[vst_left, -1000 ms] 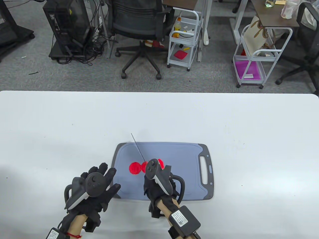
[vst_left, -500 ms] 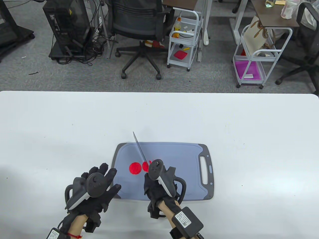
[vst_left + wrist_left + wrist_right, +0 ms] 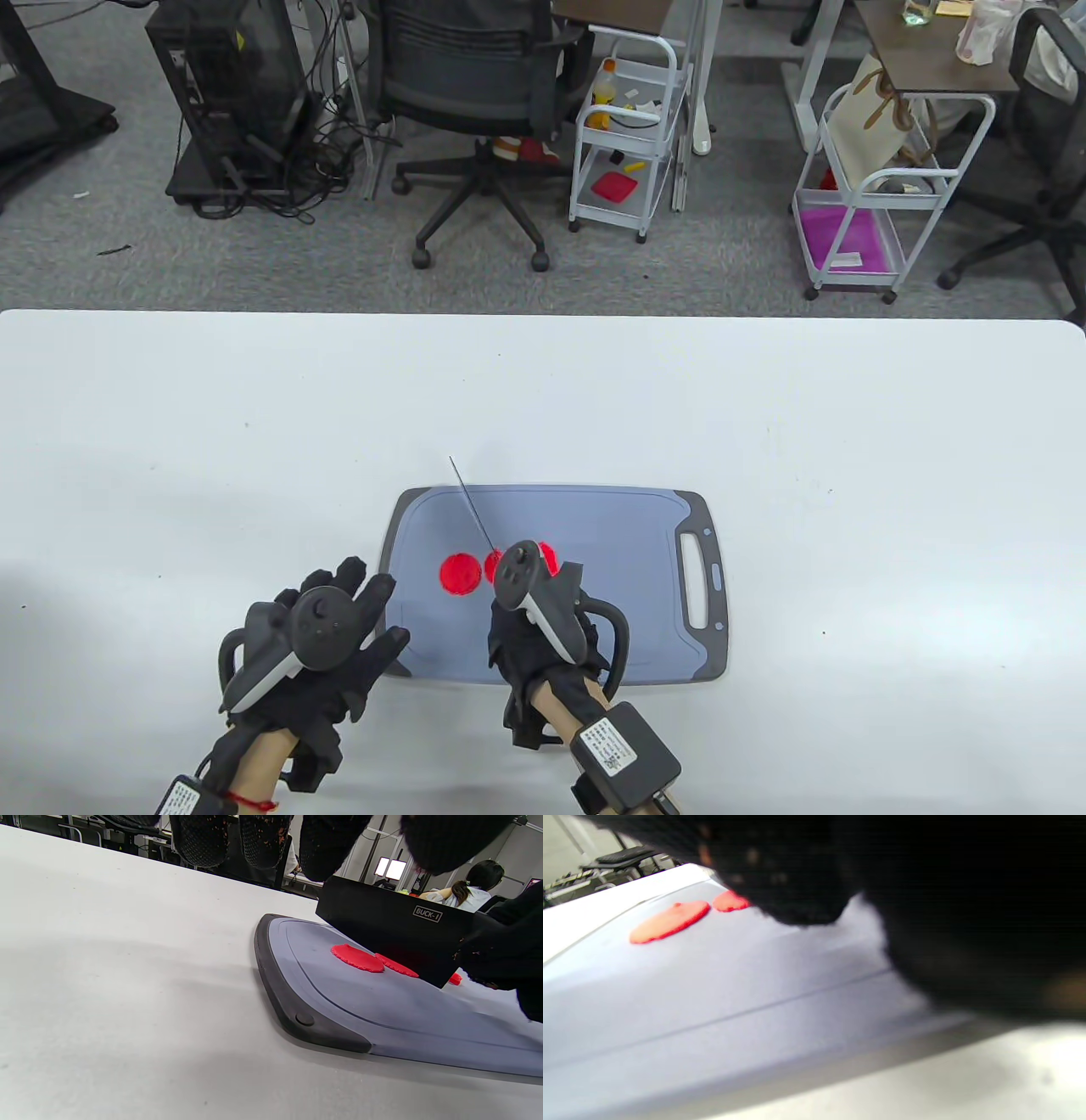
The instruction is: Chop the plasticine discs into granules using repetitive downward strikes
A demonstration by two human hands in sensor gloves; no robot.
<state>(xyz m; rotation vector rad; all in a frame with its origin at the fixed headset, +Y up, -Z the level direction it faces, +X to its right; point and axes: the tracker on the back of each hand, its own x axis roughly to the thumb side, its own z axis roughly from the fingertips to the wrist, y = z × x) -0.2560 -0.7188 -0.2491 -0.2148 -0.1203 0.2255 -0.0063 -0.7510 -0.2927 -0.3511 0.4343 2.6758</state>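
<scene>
The red plasticine discs [image 3: 461, 574] lie flat in a row near the six o'clock side of the grey cutting board [image 3: 611, 526], thin and soft, so they should part under a light strike yet may cling to the blade. The black cleaver [image 3: 394, 929] looks stiff and fairly heavy, best held at its handle. The right hand [image 3: 534, 628] grips it there, though the fingers are hidden. Its long axis runs toward eleven o'clock, edge down on the second disc. The left hand [image 3: 314, 645] rests flat, fingers spread, at the board's eight o'clock corner, holding nothing.
</scene>
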